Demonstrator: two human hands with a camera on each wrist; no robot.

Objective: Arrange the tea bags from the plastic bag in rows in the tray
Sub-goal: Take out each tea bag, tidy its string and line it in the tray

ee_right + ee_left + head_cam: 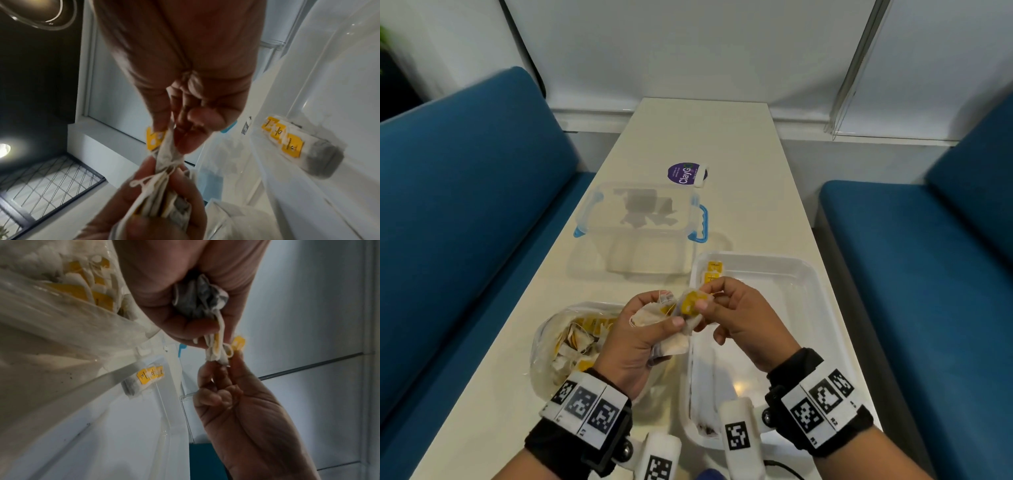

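Observation:
My left hand [664, 313] grips a bunch of white tea bags [650, 318] just above the table, between the plastic bag and the tray. My right hand [707, 303] pinches one tea bag with a yellow tag [690, 303] at the top of that bunch. The clear plastic bag [561, 346] lies at the left with several more tea bags inside. Three tea bags [287, 142] lie in a row in the far left corner of the white tray [811, 274].
A clear lidded box with blue clasps [640, 219] stands beyond the hands. A purple round label [685, 174] lies further back on the cream table [722, 137]. Blue seats [465, 205] flank the table on both sides.

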